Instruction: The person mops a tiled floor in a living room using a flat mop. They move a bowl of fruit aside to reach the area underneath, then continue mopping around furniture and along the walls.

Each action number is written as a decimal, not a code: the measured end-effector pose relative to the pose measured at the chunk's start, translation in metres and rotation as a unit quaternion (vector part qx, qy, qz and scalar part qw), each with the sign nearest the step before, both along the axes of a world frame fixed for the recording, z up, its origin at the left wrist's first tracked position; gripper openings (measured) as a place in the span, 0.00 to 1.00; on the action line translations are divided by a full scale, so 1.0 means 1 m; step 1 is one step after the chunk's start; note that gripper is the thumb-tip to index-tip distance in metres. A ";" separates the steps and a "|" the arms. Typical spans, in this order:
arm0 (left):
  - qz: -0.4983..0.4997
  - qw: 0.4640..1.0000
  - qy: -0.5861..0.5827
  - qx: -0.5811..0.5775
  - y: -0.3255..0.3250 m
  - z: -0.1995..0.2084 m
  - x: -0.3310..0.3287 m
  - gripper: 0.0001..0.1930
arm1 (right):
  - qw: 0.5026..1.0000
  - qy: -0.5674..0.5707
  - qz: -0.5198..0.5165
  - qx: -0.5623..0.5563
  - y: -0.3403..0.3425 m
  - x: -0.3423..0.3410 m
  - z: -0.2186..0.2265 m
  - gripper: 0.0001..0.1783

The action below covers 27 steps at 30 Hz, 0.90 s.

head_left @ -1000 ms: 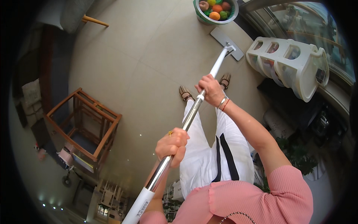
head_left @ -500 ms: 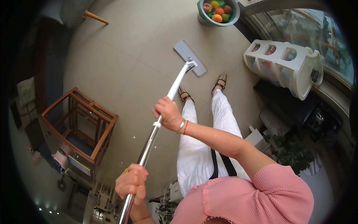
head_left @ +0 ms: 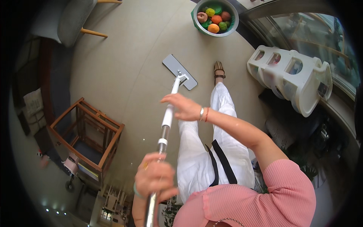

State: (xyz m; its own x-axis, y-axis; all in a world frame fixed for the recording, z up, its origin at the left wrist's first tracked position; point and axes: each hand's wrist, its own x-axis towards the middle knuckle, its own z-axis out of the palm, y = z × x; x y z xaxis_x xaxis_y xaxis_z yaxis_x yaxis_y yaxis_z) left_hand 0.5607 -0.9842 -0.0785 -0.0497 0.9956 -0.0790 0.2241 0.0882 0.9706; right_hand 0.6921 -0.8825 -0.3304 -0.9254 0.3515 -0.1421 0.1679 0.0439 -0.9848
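Note:
A flat mop lies with its grey rectangular head (head_left: 180,72) on the floor ahead of my feet. Its white and metal pole (head_left: 167,119) slants down toward me. My left hand (head_left: 155,177), smeared by motion, is loosely closed round the metal part of the pole. Higher up, my right hand (head_left: 184,107) rests across the white section with its fingers stretched out past the pole, not wrapped round it.
A bucket (head_left: 194,17) of colourful toy fruit stands at the far right. Near the window is a white storage rack (head_left: 291,75). On the left are a wooden frame stand (head_left: 113,134) and a grey chair (head_left: 73,22). My sandalled right foot (head_left: 219,72) is beside the mop head.
The mop head has come nearer and slightly left. My right hand's fingers have straightened from a grip on the pole. My left hand has shifted right, its grip looser. One foot has drawn back from view.

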 end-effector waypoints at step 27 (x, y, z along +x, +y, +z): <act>0.056 0.800 -0.399 -0.445 0.381 -0.392 0.106 0.40 | 0.733 -0.243 -0.494 -0.399 0.348 0.164 -0.310 0.23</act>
State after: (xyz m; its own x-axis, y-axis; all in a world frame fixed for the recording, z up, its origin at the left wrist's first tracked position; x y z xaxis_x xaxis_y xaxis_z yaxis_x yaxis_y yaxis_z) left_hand 0.6669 -0.6035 -0.4706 0.2850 0.5204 -0.8050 -0.4929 0.7998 0.3426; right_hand 0.8560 -0.5344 -0.6402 -0.0478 0.4413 -0.8961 0.0684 -0.8935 -0.4438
